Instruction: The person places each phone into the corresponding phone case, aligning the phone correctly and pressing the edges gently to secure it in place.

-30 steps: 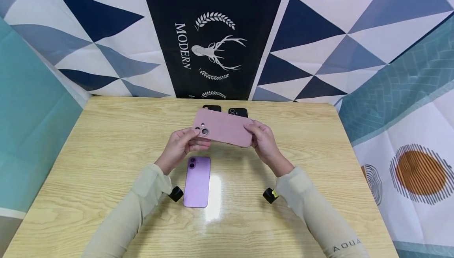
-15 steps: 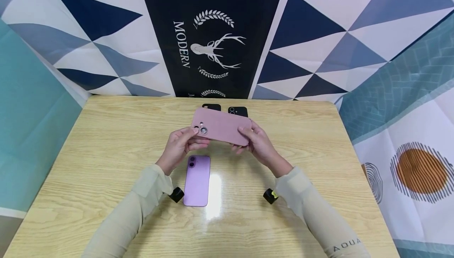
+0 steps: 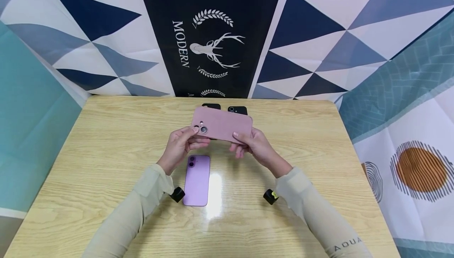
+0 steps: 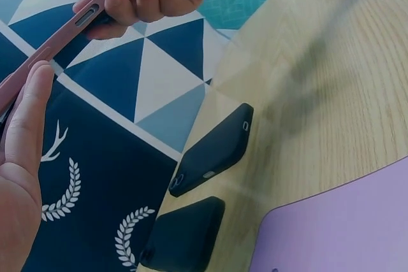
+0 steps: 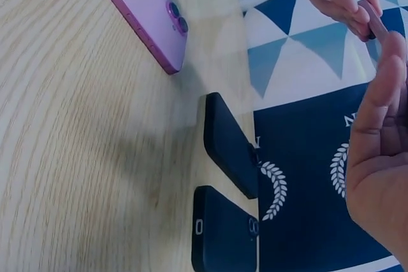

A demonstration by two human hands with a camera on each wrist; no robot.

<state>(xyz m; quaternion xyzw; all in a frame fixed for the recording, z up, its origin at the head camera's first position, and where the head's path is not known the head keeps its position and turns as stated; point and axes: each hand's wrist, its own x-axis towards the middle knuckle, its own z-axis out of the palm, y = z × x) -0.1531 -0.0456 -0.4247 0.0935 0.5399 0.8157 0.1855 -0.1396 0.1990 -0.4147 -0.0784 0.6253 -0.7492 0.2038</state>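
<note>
A pink phone case (image 3: 223,124) with two ringed camera openings is held up sideways over the table, between both hands. My left hand (image 3: 181,143) pinches its camera end, thumb on the back beside the lens rings. My right hand (image 3: 259,147) grips the other end, thumb on the lower part of the back and fingers underneath. A side slot shows in the case's thin edge in the left wrist view; I cannot tell if a phone is inside. Below the left hand, a purple phone (image 3: 196,181) lies camera side up on the table.
Two black phone cases lie at the table's far edge, one on the left (image 3: 211,106) and one on the right (image 3: 237,110), partly hidden behind the pink one. A patterned cloth wall (image 3: 213,45) rises right behind the wooden table (image 3: 124,151).
My right hand has slid left from the case's right end along its lower edge, its fingers now showing below it. The left hand keeps its pinch, and the purple phone stays put.
</note>
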